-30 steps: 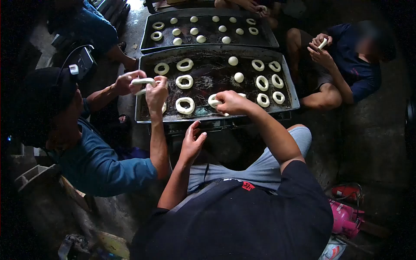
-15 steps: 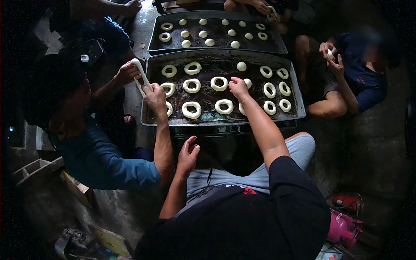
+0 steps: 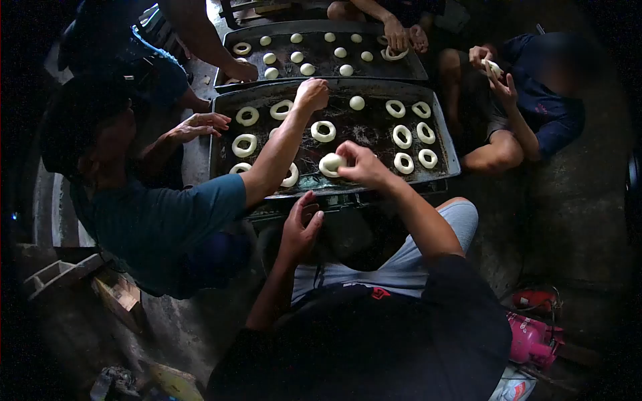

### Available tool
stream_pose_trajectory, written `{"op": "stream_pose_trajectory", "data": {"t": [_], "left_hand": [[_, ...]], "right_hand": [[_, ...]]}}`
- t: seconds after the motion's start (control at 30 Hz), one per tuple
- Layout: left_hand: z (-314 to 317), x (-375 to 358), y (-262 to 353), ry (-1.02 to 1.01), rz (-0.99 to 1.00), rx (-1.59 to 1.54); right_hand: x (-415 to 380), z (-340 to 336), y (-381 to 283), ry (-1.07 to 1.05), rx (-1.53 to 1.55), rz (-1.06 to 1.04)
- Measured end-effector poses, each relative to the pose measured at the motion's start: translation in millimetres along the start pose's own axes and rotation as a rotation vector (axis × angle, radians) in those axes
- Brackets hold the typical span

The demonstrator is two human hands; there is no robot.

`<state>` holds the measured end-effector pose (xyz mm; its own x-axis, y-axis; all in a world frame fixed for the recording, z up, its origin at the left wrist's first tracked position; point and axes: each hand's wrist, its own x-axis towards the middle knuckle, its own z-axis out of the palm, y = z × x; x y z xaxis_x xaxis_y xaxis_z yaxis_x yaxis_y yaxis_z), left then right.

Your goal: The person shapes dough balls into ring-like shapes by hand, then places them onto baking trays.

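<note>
My right hand (image 3: 366, 166) has its fingertips around a dough ball (image 3: 340, 161). It hovers over a dough ring (image 3: 328, 165) near the front edge of the near baking tray (image 3: 321, 190), hiding part of that ring. Held in front of the tray, my left hand (image 3: 301, 227) has nothing in it, with its fingers loosely apart. Another dough ball (image 3: 357, 103) rests farther back on this tray. Several dough rings lie around it, including one in the middle (image 3: 324, 131) and one at the right (image 3: 402, 137).
A co-worker's arm (image 3: 277, 150) reaches across the near tray from the left. Behind stands a far tray (image 3: 321, 27) with several dough balls and rings, where other people's hands work. A person (image 3: 542, 107) at right holds dough. A pink gas cylinder (image 3: 531, 341) stands at lower right.
My right hand has picked up a dough ball and moved left and toward me. The left co-worker's stretched dough is out of their hands; their arm now crosses the tray. The view has shifted slightly.
</note>
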<state>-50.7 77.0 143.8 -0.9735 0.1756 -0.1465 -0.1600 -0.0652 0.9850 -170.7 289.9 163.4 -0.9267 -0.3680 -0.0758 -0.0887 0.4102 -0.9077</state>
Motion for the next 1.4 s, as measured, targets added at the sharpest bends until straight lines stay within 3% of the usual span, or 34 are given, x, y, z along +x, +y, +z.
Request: {"op": "stream_pose_trajectory", "data": {"t": [0.07,0.2,0.27,0.3,0.37,0.43,0.53,0.63,0.73,0.8,0.83,0.87,0.93,1.0,1.1,1.17,1.23,1.27,1.33,1.37,1.4], "left_hand": [[4,0,10,-0.045,0.041,-0.037],[6,-3,37,-0.247,0.178,-0.082],[6,-8,53,-0.297,0.287,0.035],[4,-10,62,-0.298,0.289,0.036],[0,-15,79,-0.356,0.388,0.267],[1,-24,93,-0.363,0.360,0.208],[-1,-31,100,-0.335,0.441,0.198],[-3,-32,101,-0.290,0.480,0.383],[1,-23,89,-0.213,0.470,0.378],[5,-15,77,-0.174,0.355,0.367],[6,-13,71,-0.174,0.355,0.368],[9,-11,70,-0.097,0.405,0.180],[21,-18,72,-0.035,0.410,-0.329],[21,-22,69,-0.062,0.401,-0.293],[18,-16,68,0.020,0.383,-0.007],[20,-10,64,-0.099,0.258,0.085],[23,-16,78,-0.040,0.338,0.146],[22,-21,89,-0.084,0.256,-0.085],[11,-19,80,-0.241,0.011,-0.483],[13,-15,77,-0.234,0.009,-0.484],[15,-11,76,-0.274,-0.072,-0.497]], "right_hand": [[-47,13,-45,-0.049,-0.093,-0.267],[-95,17,-78,-0.052,0.011,-0.257],[-105,15,-85,-0.056,0.377,-0.150],[-107,12,-90,-0.055,0.377,-0.153],[-113,8,-102,-0.077,0.131,-0.309],[-118,10,-109,-0.074,0.143,-0.309],[-127,21,-123,0.085,-0.024,-0.434],[-132,34,-128,0.212,-0.188,-0.466],[-131,39,-125,0.229,-0.225,-0.476],[-127,43,-117,0.186,-0.172,-0.472],[-123,48,-106,0.163,0.035,-0.432],[-120,49,-102,0.140,0.239,-0.389],[-120,48,-99,0.101,0.183,-0.281],[-123,49,-101,0.060,0.134,-0.169],[-131,51,-113,0.145,0.629,-0.375],[-125,50,-109,0.160,0.746,-0.343],[-120,44,-94,0.073,0.539,-0.134],[-118,34,-88,0.072,0.538,-0.133],[-115,17,-79,-0.195,-0.221,-0.415],[-118,22,-82,-0.202,-0.218,-0.416],[-123,31,-90,-0.099,0.395,-0.258]]}}
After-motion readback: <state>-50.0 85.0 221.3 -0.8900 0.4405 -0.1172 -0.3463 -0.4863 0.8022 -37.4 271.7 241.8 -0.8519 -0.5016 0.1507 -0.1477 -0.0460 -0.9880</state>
